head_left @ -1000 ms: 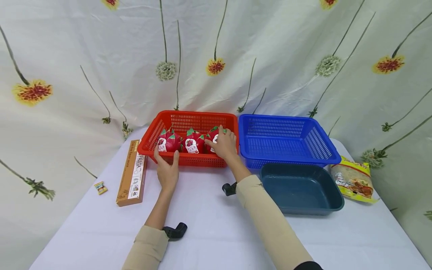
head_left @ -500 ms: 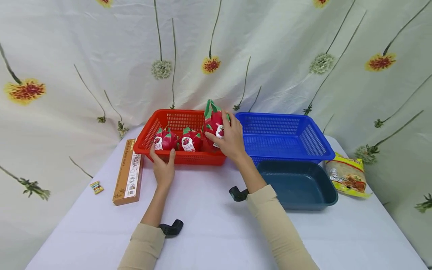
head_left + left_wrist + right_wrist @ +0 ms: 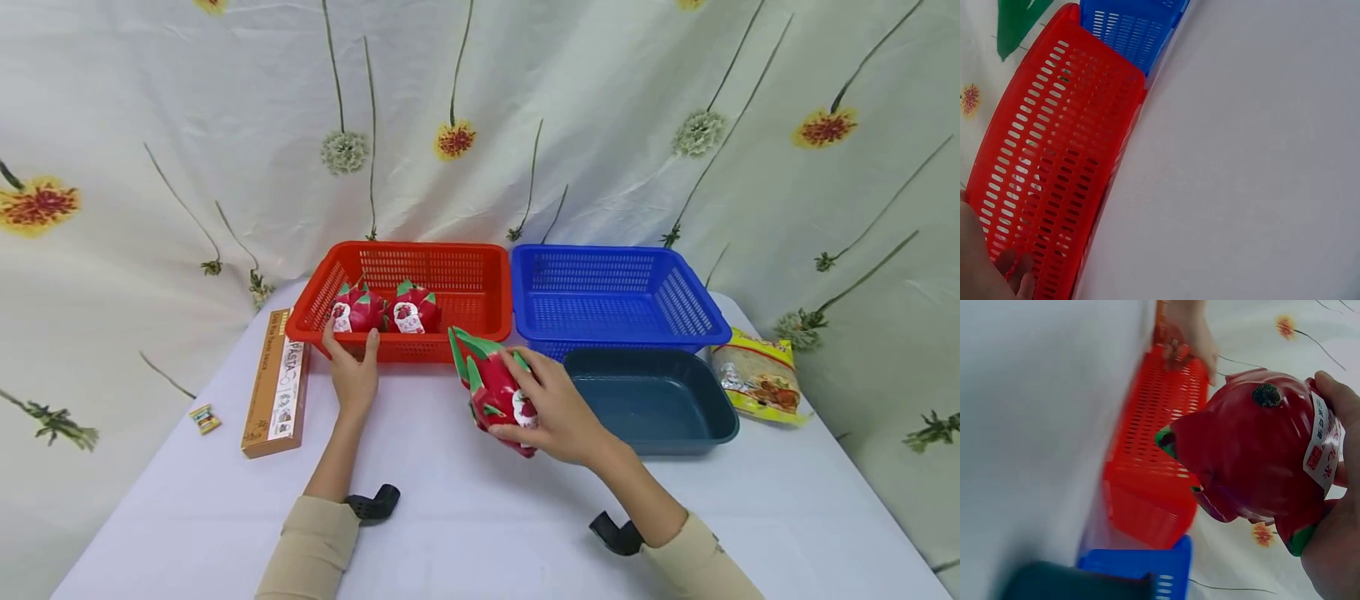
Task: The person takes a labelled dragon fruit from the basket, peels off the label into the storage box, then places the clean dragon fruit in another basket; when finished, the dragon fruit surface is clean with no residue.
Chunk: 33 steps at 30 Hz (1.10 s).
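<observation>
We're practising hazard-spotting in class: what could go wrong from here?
The dragon fruit has a glossy skin and only the right hand holds it, so it might slip and roll across the table.

The left hand is at the red basket's front rim; a tug could shift the basket.

The dark tray sits close to the right hand and might get knocked.

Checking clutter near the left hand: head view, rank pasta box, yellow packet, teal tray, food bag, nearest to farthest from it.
1. Pasta box, just left of the left hand
2. Yellow packet, farther left, past the box
3. Teal tray, off to the right
4. Food bag, far right, past the tray
</observation>
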Each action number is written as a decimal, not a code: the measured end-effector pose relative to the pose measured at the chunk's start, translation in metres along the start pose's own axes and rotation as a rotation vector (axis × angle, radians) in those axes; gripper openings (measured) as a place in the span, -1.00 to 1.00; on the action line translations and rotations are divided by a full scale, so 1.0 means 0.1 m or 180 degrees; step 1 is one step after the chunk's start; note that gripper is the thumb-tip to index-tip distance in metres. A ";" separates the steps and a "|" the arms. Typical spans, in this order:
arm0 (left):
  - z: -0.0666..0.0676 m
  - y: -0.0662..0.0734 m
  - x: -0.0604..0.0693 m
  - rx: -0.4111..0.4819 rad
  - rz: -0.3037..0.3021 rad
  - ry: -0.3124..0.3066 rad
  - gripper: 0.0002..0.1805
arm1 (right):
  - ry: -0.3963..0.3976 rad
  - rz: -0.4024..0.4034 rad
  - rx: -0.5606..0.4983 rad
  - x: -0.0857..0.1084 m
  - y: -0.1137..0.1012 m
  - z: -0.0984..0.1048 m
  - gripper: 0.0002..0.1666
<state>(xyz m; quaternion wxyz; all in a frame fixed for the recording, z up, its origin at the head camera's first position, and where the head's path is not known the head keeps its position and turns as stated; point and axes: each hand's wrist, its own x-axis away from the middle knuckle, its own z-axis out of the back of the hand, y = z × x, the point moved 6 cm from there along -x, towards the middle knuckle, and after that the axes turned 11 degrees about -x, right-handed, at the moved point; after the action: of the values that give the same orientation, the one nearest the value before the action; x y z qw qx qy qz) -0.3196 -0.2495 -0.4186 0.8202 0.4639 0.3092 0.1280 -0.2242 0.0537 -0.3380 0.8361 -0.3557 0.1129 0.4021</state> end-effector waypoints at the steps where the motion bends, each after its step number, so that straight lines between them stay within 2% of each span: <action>1: 0.00 0.00 0.00 -0.0001 0.0004 -0.0002 -0.14 | -0.0048 0.0010 0.0021 0.06 0.01 -0.04 0.04; 5: 0.00 0.00 -0.01 -0.0039 0.0005 0.0004 -0.14 | -0.0204 0.0065 0.0137 0.22 0.07 -0.18 0.07; 8: 0.01 -0.01 -0.03 -0.0039 -0.0026 0.0033 -0.13 | -0.0351 0.0072 0.0218 0.24 0.10 -0.30 0.09; 16: -0.01 -0.01 -0.02 -0.0033 -0.0014 0.0012 -0.14 | -0.0668 0.0188 0.0355 0.08 0.05 -0.48 0.12; 22: 0.00 -0.01 -0.03 0.0009 -0.0048 0.0041 -0.13 | -0.0960 0.0402 0.0682 -0.05 0.00 -0.61 0.12; 26: -0.01 -0.01 -0.03 0.0009 -0.0051 0.0009 -0.13 | -0.0875 0.0332 0.0862 -0.02 0.01 -0.63 0.11; 30: -0.02 -0.01 -0.02 0.0003 -0.0025 0.0005 -0.13 | -0.0646 0.0057 0.0984 0.06 0.07 -0.62 0.14; 33: -0.01 -0.03 -0.02 -0.0007 -0.0005 0.0013 -0.14 | -0.0503 -0.0232 0.0910 0.14 0.11 -0.61 0.19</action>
<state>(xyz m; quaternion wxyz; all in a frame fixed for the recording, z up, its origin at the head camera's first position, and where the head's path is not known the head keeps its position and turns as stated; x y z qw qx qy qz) -0.3222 -0.2508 -0.4205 0.8202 0.4625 0.3111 0.1286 -0.2177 0.0249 -0.3947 0.8985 -0.2042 0.0899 0.3780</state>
